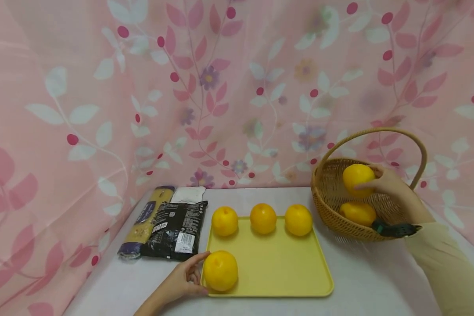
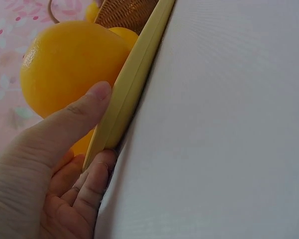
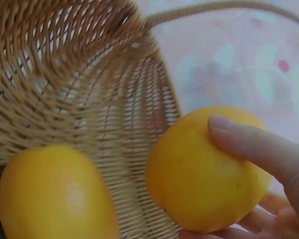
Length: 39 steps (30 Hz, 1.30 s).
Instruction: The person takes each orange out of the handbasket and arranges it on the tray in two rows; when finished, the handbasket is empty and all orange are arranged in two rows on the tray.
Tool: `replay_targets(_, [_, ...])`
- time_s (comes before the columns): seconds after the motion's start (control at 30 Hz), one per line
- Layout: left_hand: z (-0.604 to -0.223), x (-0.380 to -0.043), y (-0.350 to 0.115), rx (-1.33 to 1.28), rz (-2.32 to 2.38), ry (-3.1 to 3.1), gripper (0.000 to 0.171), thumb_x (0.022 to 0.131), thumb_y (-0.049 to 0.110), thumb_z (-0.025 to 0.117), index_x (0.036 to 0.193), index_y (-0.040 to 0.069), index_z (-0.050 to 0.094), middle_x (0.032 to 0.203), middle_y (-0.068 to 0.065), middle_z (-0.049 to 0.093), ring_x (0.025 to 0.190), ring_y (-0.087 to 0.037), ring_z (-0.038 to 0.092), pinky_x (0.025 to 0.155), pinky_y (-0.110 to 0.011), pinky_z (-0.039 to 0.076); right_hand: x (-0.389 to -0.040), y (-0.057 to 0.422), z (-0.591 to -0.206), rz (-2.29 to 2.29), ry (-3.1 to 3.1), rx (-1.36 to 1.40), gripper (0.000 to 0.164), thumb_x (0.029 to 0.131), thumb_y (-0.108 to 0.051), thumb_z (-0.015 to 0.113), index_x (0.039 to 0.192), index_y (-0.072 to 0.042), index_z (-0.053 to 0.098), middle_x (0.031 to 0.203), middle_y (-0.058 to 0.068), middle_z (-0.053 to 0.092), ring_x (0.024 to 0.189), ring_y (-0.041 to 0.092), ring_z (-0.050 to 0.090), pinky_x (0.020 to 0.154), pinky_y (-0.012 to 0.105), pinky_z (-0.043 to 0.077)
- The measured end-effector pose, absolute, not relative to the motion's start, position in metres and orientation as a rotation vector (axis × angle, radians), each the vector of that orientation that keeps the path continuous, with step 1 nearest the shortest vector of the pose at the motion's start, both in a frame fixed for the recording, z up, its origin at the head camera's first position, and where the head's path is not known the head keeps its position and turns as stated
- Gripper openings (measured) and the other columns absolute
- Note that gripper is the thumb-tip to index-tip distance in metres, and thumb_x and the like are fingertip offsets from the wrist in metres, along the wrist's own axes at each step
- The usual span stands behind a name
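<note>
My right hand (image 1: 385, 182) grips an orange (image 3: 209, 172) inside the mouth of the wicker basket (image 1: 320, 197), thumb on one side and fingers beneath. Below it, another orange (image 1: 357, 213) lies in the basket. My left hand (image 1: 185, 278) holds the front left corner of the yellow tray (image 1: 276, 263), with the thumb (image 2: 92, 102) against the rim and the fingers curled at its other side. Right beside that hand, an orange (image 1: 220, 271) sits in the tray's corner. Along the tray's back edge stand three more: a left orange (image 1: 224, 221), a middle orange (image 1: 263, 218) and a right orange (image 1: 298, 220).
Left of the tray lie a black printed package (image 1: 175, 230) and a long yellow and purple packet (image 1: 148, 219), with a white packet (image 1: 188, 194) behind them. The basket's tall handle (image 1: 383, 130) arches over its opening. A pink floral curtain (image 1: 237, 109) hangs behind the white table (image 1: 359, 285).
</note>
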<state>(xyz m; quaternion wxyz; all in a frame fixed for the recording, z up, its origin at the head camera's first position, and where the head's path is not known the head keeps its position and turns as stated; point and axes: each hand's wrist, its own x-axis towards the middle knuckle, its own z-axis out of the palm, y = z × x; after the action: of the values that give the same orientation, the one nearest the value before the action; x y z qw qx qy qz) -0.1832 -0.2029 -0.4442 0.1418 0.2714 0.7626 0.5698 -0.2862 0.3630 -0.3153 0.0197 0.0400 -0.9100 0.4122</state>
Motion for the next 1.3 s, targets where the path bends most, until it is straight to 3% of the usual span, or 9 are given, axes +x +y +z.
replay_targets(0.17, [-0.433,-0.178,-0.202,0.794,1.654,2.210,0.079,0.068,0.002,0.076,0.132,-0.011,0.031,0.075,-0.018,0.054,0.063,-0.008,0.049,0.057,-0.022,0.047,-0.280,0.357,-0.305,1.454,-2.724,0.103,0.084,0.080,-0.024,0.069,0.134,0.010,0.015,0.124,0.035,0.035,0.084,0.011,0.052,0.070,0.028,0.048])
replay_targets(0.37, [-0.452,-0.187,-0.206,0.811,1.656,2.215,0.081,0.068,0.004,0.076,0.134,-0.006,0.032,0.083,-0.012,0.055,0.064,-0.008,0.050,0.057,-0.023,0.047,-0.265,0.349,-0.295,1.471,-2.736,0.077,0.089,0.083,-0.029,0.065,0.135,0.011,0.006,0.132,0.036,0.026,0.087,0.008,0.050,0.071,0.024,0.047])
replay_targets(0.47, [-0.458,-0.189,-0.206,0.822,1.670,2.219,0.081,0.067,0.006,0.077,0.135,-0.004,0.033,0.094,-0.013,0.055,0.065,-0.009,0.051,0.057,-0.024,0.047,-0.255,0.343,-0.290,1.461,-2.702,0.088,0.084,0.083,-0.029,0.064,0.134,0.010,0.010,0.130,0.035,0.030,0.080,0.000,0.049,0.069,0.023,0.047])
replay_targets(0.7, [-0.460,-0.188,-0.205,0.792,1.666,2.200,0.082,0.067,0.007,0.077,0.135,-0.003,0.033,0.111,-0.016,0.050,0.066,-0.010,0.051,0.057,-0.024,0.048,-0.224,0.333,-0.275,1.346,-2.740,0.127,0.083,0.085,-0.028,0.061,0.135,0.009,0.007,0.126,0.034,0.032,0.085,0.009,0.048,0.076,0.040,0.041])
replay_targets(0.83, [-0.458,-0.189,-0.206,0.773,1.662,2.230,0.083,0.065,0.007,0.078,0.134,-0.003,0.034,0.109,-0.016,0.051,0.065,-0.010,0.051,0.057,-0.023,0.047,-0.211,0.318,-0.268,1.413,-2.697,0.204,0.076,0.086,-0.023,0.061,0.133,0.006,0.009,0.125,0.030,0.033,0.091,0.011,0.045,0.084,0.049,0.034])
replay_targets(1.0, [-0.456,-0.191,-0.206,0.758,1.634,2.256,0.082,0.065,0.008,0.079,0.134,-0.002,0.035,0.085,-0.011,0.055,0.063,-0.008,0.050,0.055,-0.022,0.046,-0.199,0.289,-0.271,1.567,-2.597,0.340,0.065,0.081,-0.012,0.066,0.126,-0.001,0.019,0.117,0.021,0.043,0.086,0.012,0.055,0.078,0.038,0.045])
replay_targets(1.1, [-0.457,-0.190,-0.206,0.745,1.624,2.259,0.081,0.067,0.009,0.078,0.134,-0.002,0.035,0.082,-0.010,0.055,0.062,-0.008,0.050,0.055,-0.022,0.046,-0.193,0.271,-0.280,1.578,-2.572,0.401,0.064,0.077,-0.009,0.070,0.122,-0.003,0.025,0.114,0.019,0.049,0.087,0.015,0.057,0.071,0.031,0.048])
replay_targets(1.3, [-0.456,-0.187,-0.206,0.733,1.617,2.261,0.083,0.066,0.010,0.078,0.135,-0.003,0.033,0.083,-0.010,0.055,0.063,-0.008,0.050,0.055,-0.021,0.046,-0.186,0.238,-0.299,1.585,-2.551,0.576,0.067,0.070,-0.007,0.076,0.120,0.001,0.032,0.115,0.023,0.050,0.093,0.016,0.053,0.079,0.028,0.044])
